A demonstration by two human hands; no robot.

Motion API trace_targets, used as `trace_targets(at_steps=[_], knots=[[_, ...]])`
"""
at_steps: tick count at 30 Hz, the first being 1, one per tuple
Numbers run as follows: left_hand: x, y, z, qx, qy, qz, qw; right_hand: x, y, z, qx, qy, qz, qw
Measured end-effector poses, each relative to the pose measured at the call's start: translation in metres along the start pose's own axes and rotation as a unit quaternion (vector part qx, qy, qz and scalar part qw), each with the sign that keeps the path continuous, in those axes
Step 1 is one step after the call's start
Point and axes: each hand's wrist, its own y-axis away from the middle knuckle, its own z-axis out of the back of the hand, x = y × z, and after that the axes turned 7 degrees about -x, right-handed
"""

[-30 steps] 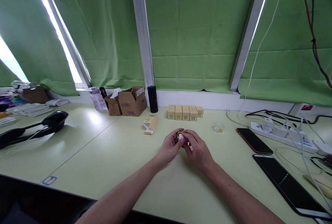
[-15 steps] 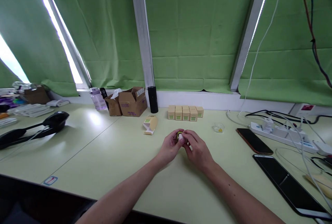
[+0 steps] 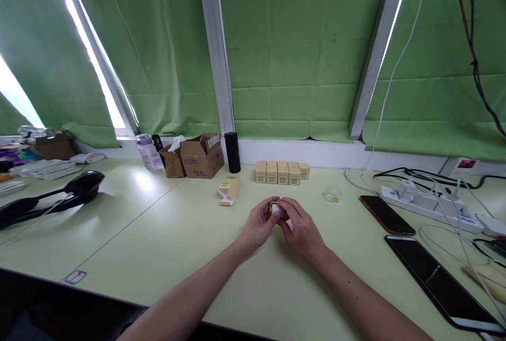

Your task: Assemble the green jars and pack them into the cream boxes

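Above the middle of the table, my two hands meet around a small round object [image 3: 273, 207] with a yellow-and-black rim and a whitish part; its kind is too small and covered to tell. My left hand [image 3: 259, 225] is closed on its left side, thumb in front. From the right, the fingers of my right hand [image 3: 302, 229] pinch the same object. An opened small cardboard box [image 3: 229, 191] lies on its side, left of and beyond my hands. Behind them stand several small kraft boxes [image 3: 282, 173] in a group. A small clear plastic piece [image 3: 332, 195] with a yellow spot lies to the right.
Along the back stand a larger cardboard box [image 3: 202, 157], a black cylinder [image 3: 232, 152] and a purple bottle [image 3: 148, 151]. To the right lie a phone [image 3: 387, 215], a tablet [image 3: 443, 280] and a power strip [image 3: 430, 206] with tangled cables. Black headgear-like equipment [image 3: 85, 185] lies at left.
My right fingers have shifted slightly and closed in over the small round object. Both hands stay in the same place, and the other things on the table have not moved.
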Motion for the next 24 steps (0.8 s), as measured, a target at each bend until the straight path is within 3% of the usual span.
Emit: trace_targets(at_steps=[12,16,21,24], knots=[[0.001,-0.003,0.004,-0.005,-0.022,0.026,0.999,-0.001,0.001,0.002,0.011,-0.066,-0.110,0.992],[-0.004,-0.001,0.006,-0.011,-0.044,0.024,0.999,0.002,-0.001,0.003,-0.004,-0.097,-0.179,0.979],[-0.005,-0.002,0.012,-0.056,-0.102,-0.028,0.993,0.004,-0.006,0.005,-0.028,-0.156,-0.261,0.952],[-0.004,-0.003,0.017,-0.078,-0.184,-0.108,0.974,0.004,-0.008,0.006,-0.041,-0.207,-0.302,0.930]])
